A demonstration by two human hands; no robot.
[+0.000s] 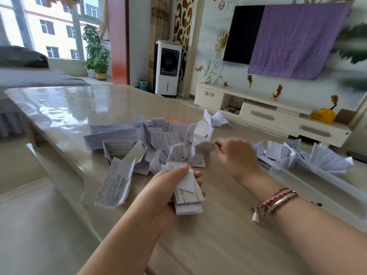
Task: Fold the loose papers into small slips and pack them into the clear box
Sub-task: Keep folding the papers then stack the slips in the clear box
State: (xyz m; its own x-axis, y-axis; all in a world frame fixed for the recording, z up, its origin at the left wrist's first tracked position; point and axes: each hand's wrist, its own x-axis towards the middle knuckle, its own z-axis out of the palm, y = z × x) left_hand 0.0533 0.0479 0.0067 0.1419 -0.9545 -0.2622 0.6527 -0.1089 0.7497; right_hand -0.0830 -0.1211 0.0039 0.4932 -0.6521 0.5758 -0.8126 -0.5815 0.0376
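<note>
While the folded slips (187, 192) are sitting bunched in the left hand (162, 195), fingers curling round them, the right hand (235, 155) is pinching another paper (204, 142) at the loose pile (143, 143). Light and creased, they should lift best by a folded edge. Right of that pile, the clear box (317, 175) is waiting on the counter (228, 235).

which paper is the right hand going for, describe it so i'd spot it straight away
Start at the big heap of printed papers in the middle of the glossy table. At the heap's right edge, the right hand pinches a crumpled white sheet. Unlike the flatter printed slips around it, it stands up puffy and mostly blank.
</note>
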